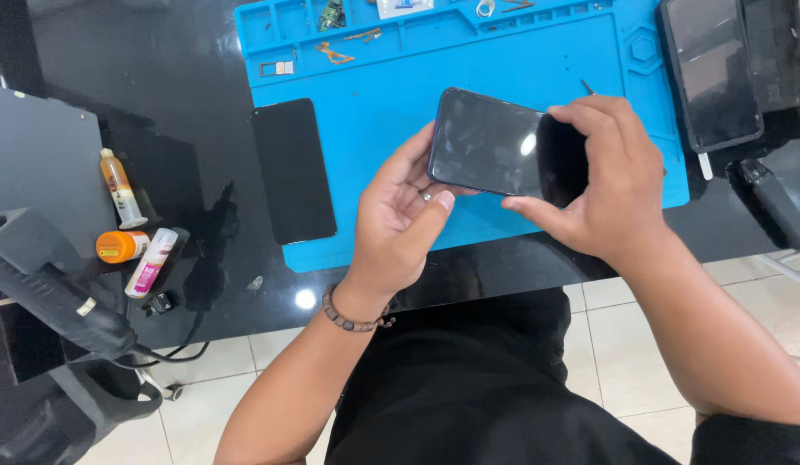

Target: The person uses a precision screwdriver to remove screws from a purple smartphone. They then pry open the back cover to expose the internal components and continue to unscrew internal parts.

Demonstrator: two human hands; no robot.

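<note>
Head view: smartphone held above blue mat, glass side up, long axis approx left-right, left end tilted slightly up. Left hand cups left end, fingers curled under, thumb near edge. Right hand fingers clamped over right end. Black screen panel flat on mat edge, lengthwise away from person. Glue bottles on tabletop, far left.

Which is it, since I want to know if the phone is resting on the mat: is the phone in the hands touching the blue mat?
Apart. The head view shows the phone gripped by the left hand and right hand, lifted above the blue mat.
</note>
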